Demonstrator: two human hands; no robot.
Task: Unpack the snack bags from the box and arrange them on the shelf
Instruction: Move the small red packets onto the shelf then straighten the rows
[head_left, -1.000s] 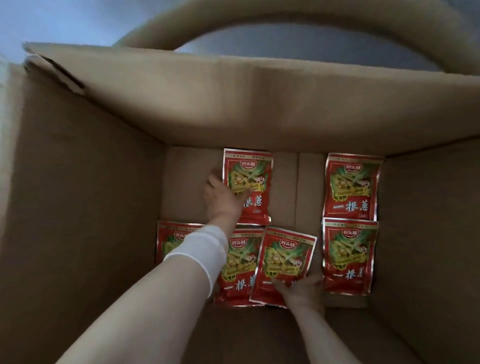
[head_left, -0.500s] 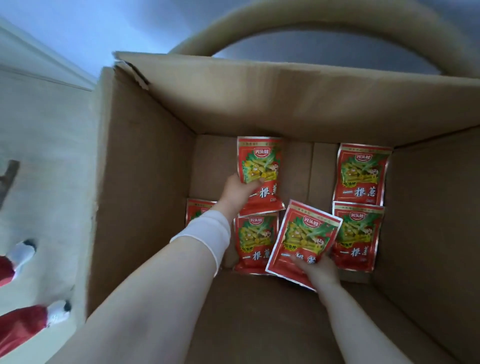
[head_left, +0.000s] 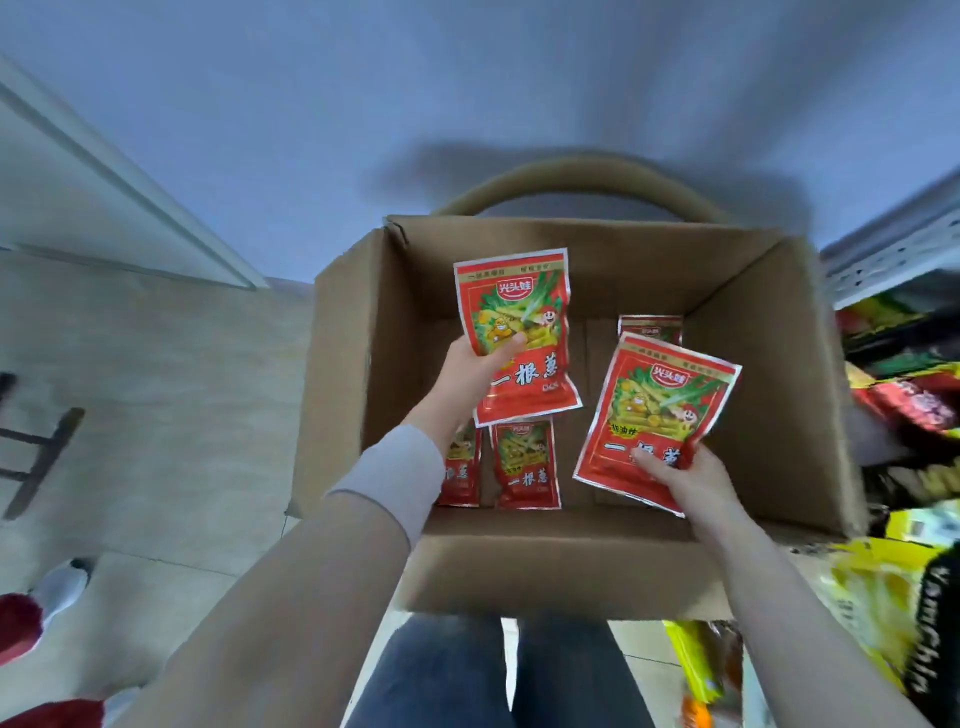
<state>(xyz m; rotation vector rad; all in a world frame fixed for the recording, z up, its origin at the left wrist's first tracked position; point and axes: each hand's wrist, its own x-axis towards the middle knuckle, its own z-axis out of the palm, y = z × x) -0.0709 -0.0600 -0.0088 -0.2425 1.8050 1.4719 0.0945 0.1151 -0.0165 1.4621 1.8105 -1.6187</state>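
Note:
An open cardboard box (head_left: 343, 374) stands on the floor in front of me. My left hand (head_left: 470, 371) grips a red snack bag (head_left: 519, 312) by its left side, lifted above the box opening. My right hand (head_left: 680, 475) pinches a second red snack bag (head_left: 652, 400) at its lower edge, also raised over the box. On the box bottom lie more red bags: one (head_left: 525, 462) in the middle, one (head_left: 461, 470) partly behind my left wrist, and one (head_left: 649, 328) at the back, mostly hidden.
A shelf (head_left: 893, 260) with colourful snack packets (head_left: 914, 405) fills the right edge. Yellow packets (head_left: 878, 587) sit low at the right. A dark stool frame (head_left: 36, 467) stands on the tiled floor at the left. My legs (head_left: 498, 675) are below the box.
Both hands have risen out of the box bottom, each carrying a red bag up to the opening. My view has pulled back, so the floor and shelf now show.

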